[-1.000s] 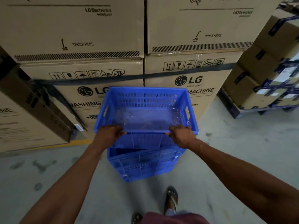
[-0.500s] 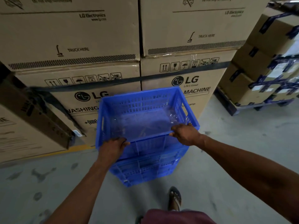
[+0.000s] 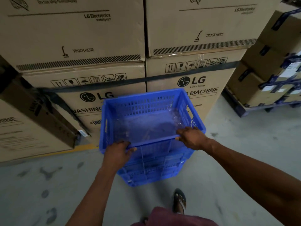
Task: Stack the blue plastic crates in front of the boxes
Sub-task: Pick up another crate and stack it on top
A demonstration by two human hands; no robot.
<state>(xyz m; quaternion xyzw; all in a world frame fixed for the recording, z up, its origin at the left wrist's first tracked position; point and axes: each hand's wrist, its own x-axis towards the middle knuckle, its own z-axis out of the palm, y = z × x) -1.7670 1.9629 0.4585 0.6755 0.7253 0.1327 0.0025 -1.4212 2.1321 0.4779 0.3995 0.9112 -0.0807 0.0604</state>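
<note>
Two hands on top crate (image 3: 146, 121): left hand (image 3: 118, 154) grips near rim at left corner, right hand (image 3: 193, 137) grips same rim at right corner, fingers curled over edge. Crate sits tilted on lower crate (image 3: 151, 173), just before boxes (image 3: 104, 75) on floor (image 3: 48, 185). Blue slotted plastic, clear film inside. Lower crate mostly hidden; contact between the two unclear. Sandalled foot (image 3: 179, 200) near bottom edge.
</note>
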